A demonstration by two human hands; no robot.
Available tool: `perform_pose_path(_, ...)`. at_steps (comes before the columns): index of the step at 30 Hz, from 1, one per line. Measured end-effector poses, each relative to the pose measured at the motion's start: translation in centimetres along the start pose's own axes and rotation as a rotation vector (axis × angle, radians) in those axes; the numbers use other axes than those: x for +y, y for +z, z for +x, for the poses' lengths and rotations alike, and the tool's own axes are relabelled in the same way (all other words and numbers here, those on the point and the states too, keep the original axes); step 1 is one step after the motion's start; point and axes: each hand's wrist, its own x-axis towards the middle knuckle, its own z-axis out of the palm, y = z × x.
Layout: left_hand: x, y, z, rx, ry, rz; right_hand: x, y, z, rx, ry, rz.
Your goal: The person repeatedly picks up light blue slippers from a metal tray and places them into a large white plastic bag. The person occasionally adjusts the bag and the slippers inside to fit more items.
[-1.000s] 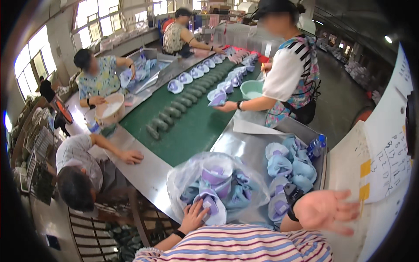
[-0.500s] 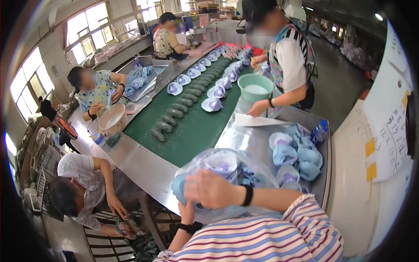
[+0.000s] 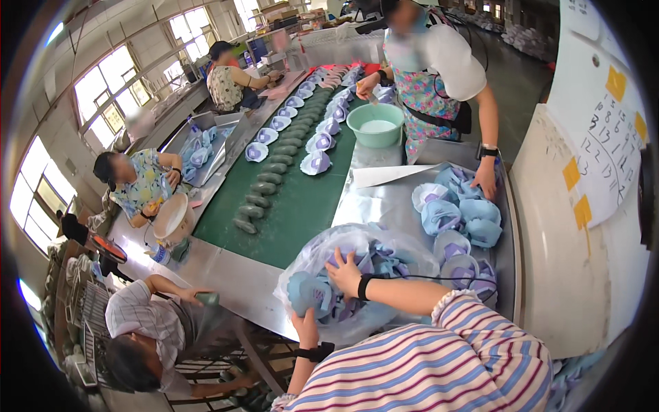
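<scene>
My left hand (image 3: 306, 328) grips the edge of a light-blue shoe upper (image 3: 309, 292) at the near left side of a clear plastic bag (image 3: 292, 268). My right hand (image 3: 345, 275) reaches into the bag's mouth with its fingers spread, touching the pile of blue and purple shoe uppers (image 3: 384, 264) inside. I cannot make out any upper held in it. The bag rests on the metal table (image 3: 240, 278) in front of me.
A metal tray (image 3: 511, 226) on the right holds more uppers; a co-worker's hand (image 3: 486, 180) reaches in. Behind it stands a green basin (image 3: 374, 127). Dark green shoe lasts (image 3: 257, 200) line the green belt (image 3: 288, 237). Lower left, a person (image 3: 154, 336) bends over a rack.
My right hand has moved from beside my left hand into the bag, fingers spreading. The co-worker on the right now reaches into the tray. The bending person has lifted a green last.
</scene>
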Motion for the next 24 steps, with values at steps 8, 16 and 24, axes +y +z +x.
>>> perform_pose_path(8,1.1,-0.8,-1.0,0.190,0.151,0.006,4.8,0.5,-6.5,0.352,-0.011,0.337)
perform_pose_path(16,2.5,0.2,0.8,0.035,0.266,0.332,11.6,2.1,-7.0,0.505,0.045,0.871)
perform_pose_path(24,5.5,-0.5,3.2,-0.157,0.207,0.131,16.8,-6.1,-9.5,0.461,-0.061,2.386)
